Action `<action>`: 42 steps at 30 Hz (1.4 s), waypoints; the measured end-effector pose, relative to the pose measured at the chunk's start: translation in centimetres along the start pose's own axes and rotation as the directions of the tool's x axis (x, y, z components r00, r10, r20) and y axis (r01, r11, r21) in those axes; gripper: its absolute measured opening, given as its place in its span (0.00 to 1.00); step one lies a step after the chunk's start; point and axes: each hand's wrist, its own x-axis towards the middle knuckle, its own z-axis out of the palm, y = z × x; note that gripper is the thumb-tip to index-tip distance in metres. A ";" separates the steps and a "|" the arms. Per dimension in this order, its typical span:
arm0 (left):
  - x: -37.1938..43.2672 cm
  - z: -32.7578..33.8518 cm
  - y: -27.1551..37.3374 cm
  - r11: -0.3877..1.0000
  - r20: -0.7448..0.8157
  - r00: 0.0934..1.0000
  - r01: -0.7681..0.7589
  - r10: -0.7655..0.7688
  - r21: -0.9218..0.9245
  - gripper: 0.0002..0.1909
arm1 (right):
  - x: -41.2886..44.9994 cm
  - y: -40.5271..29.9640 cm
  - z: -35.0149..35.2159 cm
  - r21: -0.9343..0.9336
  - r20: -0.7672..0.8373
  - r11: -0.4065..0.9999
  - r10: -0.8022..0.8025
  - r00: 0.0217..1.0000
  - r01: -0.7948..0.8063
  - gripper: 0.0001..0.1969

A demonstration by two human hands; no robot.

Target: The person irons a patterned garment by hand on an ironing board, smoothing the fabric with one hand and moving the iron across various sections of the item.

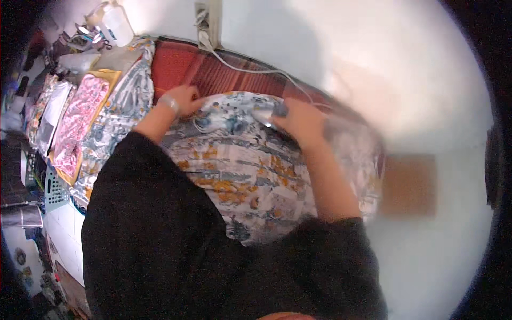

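A printed fabric (pixel 240 168) in white, grey and mustard is spread before me, over a red striped cloth (pixel 220 74). My right hand (pixel 302 120), blurred, grips a clothes iron (pixel 266 119) that rests on the fabric's upper part. Only the iron's shiny front and some of its dark body show; my hand covers the rest. At the fabric's upper left edge is my left hand (pixel 184 101), with a band on its wrist. Its thumb side meets the edge, but whether the fingers pinch the fabric is unclear.
From a wall socket (pixel 203 18) a white cord (pixel 248 69) runs across the red cloth towards my right hand. Folded pink floral fabric (pixel 82 120) lies at left. Scissors (pixel 107 45) and a white container (pixel 117 25) stand farther back. A brown square (pixel 410 186) is at right.
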 end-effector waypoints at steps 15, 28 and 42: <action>-4.4 0.7 -6.9 0.937 -0.221 0.915 0.306 -0.338 -0.166 0.18 | 5.0 -10.8 2.2 -0.101 0.088 0.957 -0.263 0.961 0.271 0.24; -3.7 1.0 -7.0 0.957 -0.181 0.943 0.260 -0.280 -0.130 0.19 | 2.6 -4.7 1.7 -0.002 -0.009 0.998 0.058 0.998 -0.058 0.26; -0.7 3.1 6.6 0.949 -0.421 0.871 -0.307 0.253 -0.066 0.20 | -14.9 23.1 -1.6 -0.089 -0.209 0.678 0.704 0.679 -0.730 0.27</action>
